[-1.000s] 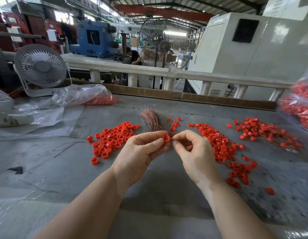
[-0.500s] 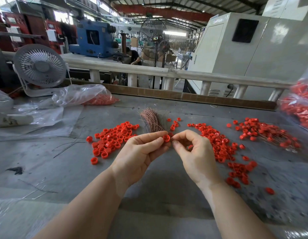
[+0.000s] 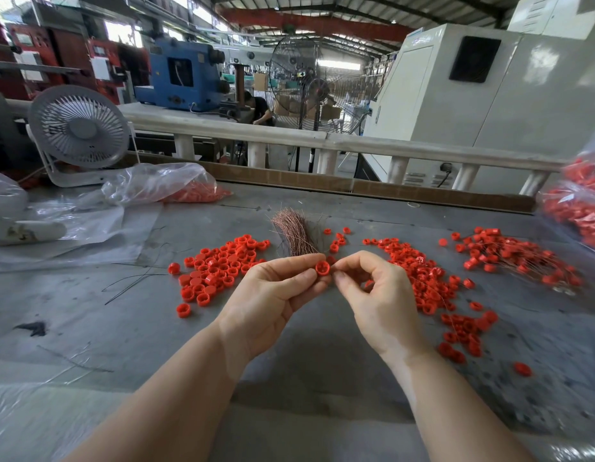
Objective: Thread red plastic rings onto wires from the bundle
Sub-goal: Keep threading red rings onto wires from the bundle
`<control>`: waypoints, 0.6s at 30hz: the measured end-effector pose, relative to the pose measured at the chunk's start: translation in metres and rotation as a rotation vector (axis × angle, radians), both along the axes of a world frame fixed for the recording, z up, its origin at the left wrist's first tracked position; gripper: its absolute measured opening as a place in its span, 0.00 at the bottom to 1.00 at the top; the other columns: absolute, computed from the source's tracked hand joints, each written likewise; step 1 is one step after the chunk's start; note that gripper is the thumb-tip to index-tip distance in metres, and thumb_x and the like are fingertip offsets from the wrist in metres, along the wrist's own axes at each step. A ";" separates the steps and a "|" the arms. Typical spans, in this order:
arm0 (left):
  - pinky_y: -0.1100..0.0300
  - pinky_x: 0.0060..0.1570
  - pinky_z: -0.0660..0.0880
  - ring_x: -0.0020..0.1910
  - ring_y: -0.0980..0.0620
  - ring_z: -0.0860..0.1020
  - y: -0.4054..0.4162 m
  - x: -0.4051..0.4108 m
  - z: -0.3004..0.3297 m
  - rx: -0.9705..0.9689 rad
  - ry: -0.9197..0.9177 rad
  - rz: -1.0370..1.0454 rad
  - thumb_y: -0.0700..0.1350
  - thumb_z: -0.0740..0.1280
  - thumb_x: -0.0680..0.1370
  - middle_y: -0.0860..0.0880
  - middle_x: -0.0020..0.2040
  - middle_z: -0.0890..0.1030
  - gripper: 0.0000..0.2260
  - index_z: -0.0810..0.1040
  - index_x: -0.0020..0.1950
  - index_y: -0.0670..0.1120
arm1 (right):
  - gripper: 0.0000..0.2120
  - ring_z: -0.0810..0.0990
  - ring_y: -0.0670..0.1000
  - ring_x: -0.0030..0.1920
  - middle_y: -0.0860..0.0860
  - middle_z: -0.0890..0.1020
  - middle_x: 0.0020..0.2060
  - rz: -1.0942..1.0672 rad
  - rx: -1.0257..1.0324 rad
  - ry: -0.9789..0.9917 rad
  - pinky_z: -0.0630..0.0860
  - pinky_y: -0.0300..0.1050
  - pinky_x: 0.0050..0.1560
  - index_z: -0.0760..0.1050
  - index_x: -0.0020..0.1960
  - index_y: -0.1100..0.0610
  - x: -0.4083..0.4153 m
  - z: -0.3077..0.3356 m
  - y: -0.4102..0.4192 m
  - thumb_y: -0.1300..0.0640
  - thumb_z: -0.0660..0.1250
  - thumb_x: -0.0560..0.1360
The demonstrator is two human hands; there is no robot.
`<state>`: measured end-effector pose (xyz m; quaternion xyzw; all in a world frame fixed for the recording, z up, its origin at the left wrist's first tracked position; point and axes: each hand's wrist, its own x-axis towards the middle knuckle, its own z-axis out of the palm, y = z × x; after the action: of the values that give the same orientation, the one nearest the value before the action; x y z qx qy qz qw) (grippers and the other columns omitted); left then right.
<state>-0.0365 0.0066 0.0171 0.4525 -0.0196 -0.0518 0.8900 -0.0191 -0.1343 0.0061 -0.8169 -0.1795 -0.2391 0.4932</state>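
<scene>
My left hand (image 3: 272, 295) pinches one red plastic ring (image 3: 322, 268) between thumb and fingertips, above the grey table (image 3: 309, 348). My right hand (image 3: 379, 295) meets it from the right, thumb and forefinger pinched together at the ring; the thin wire between them is too fine to see clearly. A bundle of copper-coloured wires (image 3: 294, 233) lies just behind the hands. Loose red rings lie in a pile on the left (image 3: 219, 268) and a longer spread on the right (image 3: 432, 285). Rings threaded on wires (image 3: 519, 258) lie at the far right.
A small white desk fan (image 3: 79, 128) stands at the back left, beside clear plastic bags (image 3: 166, 185) holding red parts. Another bag of red parts (image 3: 579, 208) sits at the right edge. Thin dark wires (image 3: 136, 278) lie on the table's left. A raised board (image 3: 356, 188) borders the far edge.
</scene>
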 end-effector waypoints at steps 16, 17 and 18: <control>0.66 0.39 0.79 0.39 0.53 0.83 0.002 0.002 -0.002 -0.039 -0.027 -0.091 0.33 0.65 0.66 0.43 0.39 0.84 0.10 0.85 0.41 0.40 | 0.11 0.76 0.40 0.34 0.45 0.80 0.30 0.064 0.096 0.061 0.70 0.30 0.39 0.77 0.36 0.50 -0.001 0.004 0.000 0.64 0.70 0.72; 0.66 0.39 0.79 0.39 0.53 0.83 0.002 0.002 -0.002 -0.046 -0.023 -0.094 0.33 0.65 0.66 0.43 0.40 0.84 0.10 0.85 0.42 0.39 | 0.10 0.76 0.41 0.34 0.46 0.81 0.31 0.060 0.077 0.049 0.70 0.31 0.38 0.78 0.36 0.51 -0.001 0.004 0.001 0.64 0.69 0.72; 0.66 0.39 0.79 0.39 0.53 0.83 0.003 0.002 -0.002 -0.052 -0.019 -0.095 0.33 0.64 0.66 0.43 0.40 0.84 0.10 0.84 0.42 0.39 | 0.09 0.76 0.42 0.34 0.46 0.81 0.31 0.054 0.054 0.031 0.70 0.31 0.37 0.78 0.37 0.52 -0.001 0.003 0.001 0.64 0.69 0.72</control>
<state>-0.0345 0.0093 0.0147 0.4282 -0.0507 -0.0893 0.8979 -0.0198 -0.1333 0.0089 -0.8018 -0.1874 -0.2179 0.5240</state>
